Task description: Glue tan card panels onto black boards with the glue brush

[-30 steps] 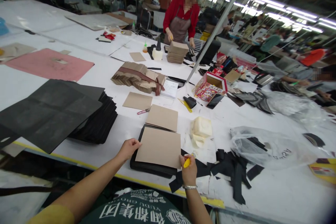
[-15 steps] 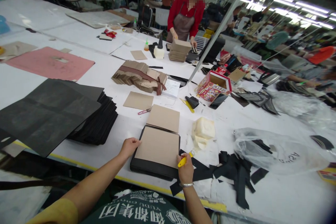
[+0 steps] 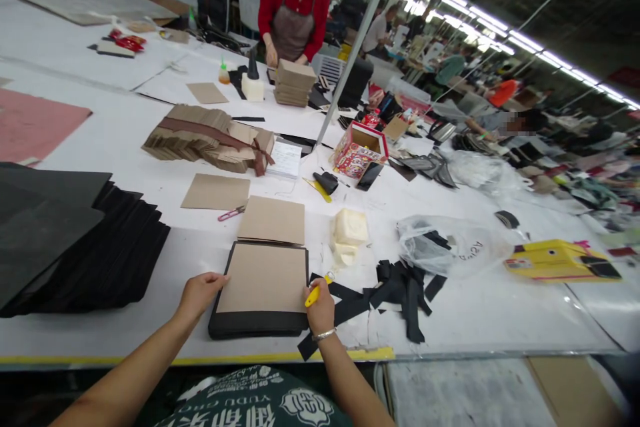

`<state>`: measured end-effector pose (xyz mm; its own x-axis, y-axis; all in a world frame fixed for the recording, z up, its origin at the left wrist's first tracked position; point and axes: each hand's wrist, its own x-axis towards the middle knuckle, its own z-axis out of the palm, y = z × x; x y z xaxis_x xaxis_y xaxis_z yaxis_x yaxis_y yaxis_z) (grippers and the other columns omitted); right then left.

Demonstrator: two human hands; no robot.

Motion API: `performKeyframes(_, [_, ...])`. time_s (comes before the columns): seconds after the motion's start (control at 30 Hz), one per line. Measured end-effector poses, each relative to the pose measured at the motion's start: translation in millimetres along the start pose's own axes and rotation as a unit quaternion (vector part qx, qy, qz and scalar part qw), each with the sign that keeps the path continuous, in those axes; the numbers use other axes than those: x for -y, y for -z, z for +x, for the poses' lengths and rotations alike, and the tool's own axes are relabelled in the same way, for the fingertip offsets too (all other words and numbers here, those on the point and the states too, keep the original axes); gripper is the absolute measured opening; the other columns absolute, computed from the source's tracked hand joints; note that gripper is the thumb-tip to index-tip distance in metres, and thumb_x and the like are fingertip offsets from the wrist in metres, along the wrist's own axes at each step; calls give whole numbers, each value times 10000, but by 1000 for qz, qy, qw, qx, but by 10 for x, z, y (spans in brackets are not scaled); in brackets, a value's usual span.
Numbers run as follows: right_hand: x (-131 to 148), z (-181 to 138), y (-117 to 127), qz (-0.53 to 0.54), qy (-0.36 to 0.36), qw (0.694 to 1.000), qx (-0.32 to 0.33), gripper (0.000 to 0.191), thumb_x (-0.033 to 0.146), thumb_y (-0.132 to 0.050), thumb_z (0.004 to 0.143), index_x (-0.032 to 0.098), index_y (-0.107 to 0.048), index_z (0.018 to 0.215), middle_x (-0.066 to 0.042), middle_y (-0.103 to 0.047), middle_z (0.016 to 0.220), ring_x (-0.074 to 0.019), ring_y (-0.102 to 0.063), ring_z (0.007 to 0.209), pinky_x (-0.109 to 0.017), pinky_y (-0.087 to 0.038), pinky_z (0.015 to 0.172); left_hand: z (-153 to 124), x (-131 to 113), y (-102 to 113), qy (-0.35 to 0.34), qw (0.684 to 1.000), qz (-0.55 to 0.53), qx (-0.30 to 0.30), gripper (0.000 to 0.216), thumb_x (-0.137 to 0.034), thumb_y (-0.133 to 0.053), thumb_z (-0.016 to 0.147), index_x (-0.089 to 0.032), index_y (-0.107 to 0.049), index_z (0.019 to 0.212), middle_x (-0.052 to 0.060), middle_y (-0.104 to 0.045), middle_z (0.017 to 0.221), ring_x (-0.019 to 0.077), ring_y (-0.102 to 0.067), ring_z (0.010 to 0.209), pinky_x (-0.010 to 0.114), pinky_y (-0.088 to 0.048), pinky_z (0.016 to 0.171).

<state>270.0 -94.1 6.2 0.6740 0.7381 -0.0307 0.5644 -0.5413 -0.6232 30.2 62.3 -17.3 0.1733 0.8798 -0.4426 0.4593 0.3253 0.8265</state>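
Note:
A tan cardboard sheet (image 3: 263, 277) lies on top of a stack of black pieces (image 3: 257, 324) at the table's near edge. My left hand (image 3: 199, 293) rests on the sheet's left edge, fingers touching it. On the sheet's right edge, my right hand (image 3: 320, 305) grips a small yellow tool (image 3: 313, 294). A second tan sheet (image 3: 273, 220) lies just behind the stack.
Black strips (image 3: 397, 290) are scattered to the right, beside a cream plastic container (image 3: 349, 230) and a clear bag (image 3: 453, 247). A big pile of black sheets (image 3: 85, 240) fills the left. Pink snips (image 3: 231, 214), a tied cardboard bundle (image 3: 210, 139), and a person in red (image 3: 293, 3) stand further back.
The view has swung right and down, so everything sits further left in frame. The tan sheet now lies squarer on the black stack, with both hands at its edges.

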Motion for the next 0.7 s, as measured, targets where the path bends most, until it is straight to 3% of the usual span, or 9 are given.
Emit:
performKeyframes(0.4, [-18,30,-18,-17,-10,1000,24,176,357,-426,766,209,-463,853,14,-548,675,-157,-533,585,-249,-365,582,-9,-63,-22,25,1000,-3,-18,291,-438,-639,551,-151,-646,593,9,-615,557,154,-525,572,242,-387,565])
performKeyframes(0.7, [-24,85,-56,-35,14,999,25,272,430,-439,736,196,-500,860,3,-536,640,-164,-505,536,-261,-352,541,70,-11,8,-4,999,-12,-32,233,-371,-642,536,-140,-614,522,1,-580,506,133,-502,530,233,-359,542])
